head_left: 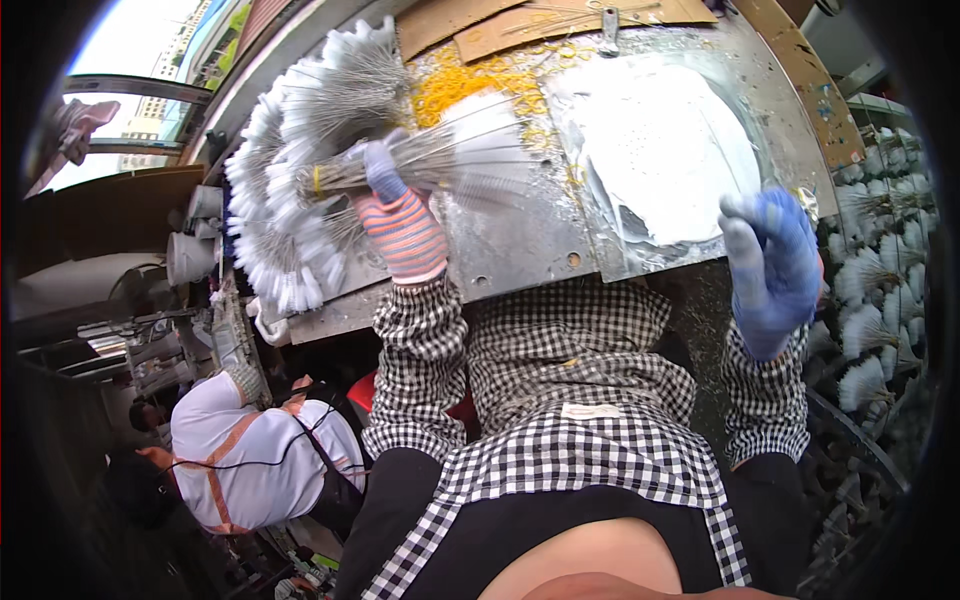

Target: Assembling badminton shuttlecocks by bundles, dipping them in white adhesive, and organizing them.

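My left hand, in an orange-and-grey striped glove, is closed around a bundle of thin wire-stemmed brushes with white bristle heads. Their heads fan out to the right over the metal table, slightly blurred. A yellow band shows at the bundle's left end. My right hand, in a blue glove with pale fingertips, is raised at the near right edge of a round spread of white paste. Its fingers are curled toward the thumb; whatever they may hold cannot be made out.
A large heap of similar brushes lies at the left. Loose yellow rubber bands are scattered behind the bundle. Cardboard strips and a scraper lie at the back. Racked brushes stand right; a person works lower left.
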